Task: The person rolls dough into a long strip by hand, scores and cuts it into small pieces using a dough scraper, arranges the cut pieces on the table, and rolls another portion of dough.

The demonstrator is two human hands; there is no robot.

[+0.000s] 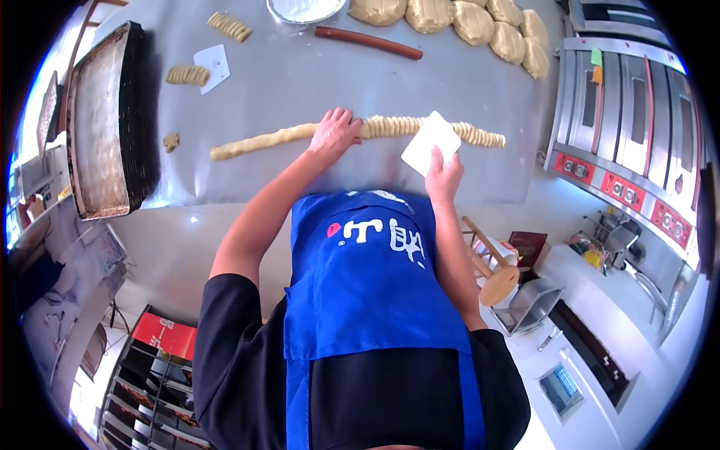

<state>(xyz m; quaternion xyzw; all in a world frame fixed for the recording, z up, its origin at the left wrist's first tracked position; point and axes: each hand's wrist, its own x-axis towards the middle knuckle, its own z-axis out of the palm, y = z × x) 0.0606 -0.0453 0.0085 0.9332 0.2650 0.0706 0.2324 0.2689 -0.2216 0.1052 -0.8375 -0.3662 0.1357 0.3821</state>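
A long dough rope (262,142) lies across the metal worktable (277,82). Its left part is smooth, while the right part is cut into many thin slices (480,135) still lined up in a row. My left hand (336,133) rests on the rope near its middle, fingers curled over it beside the first cuts. In my right hand (444,174) is a white dough scraper (432,144), held over the sliced stretch; its far edge meets the row. Whether the blade is pressed into the dough cannot be made out.
A rolling pin (367,43), a bowl (304,9) and several large dough pieces (427,15) sit at the back. Sliced dough pieces (187,75), another white scraper (214,69) and a dough scrap (171,142) lie left. A dark-rimmed baking tray (105,120) borders them; ovens (622,112) stand right.
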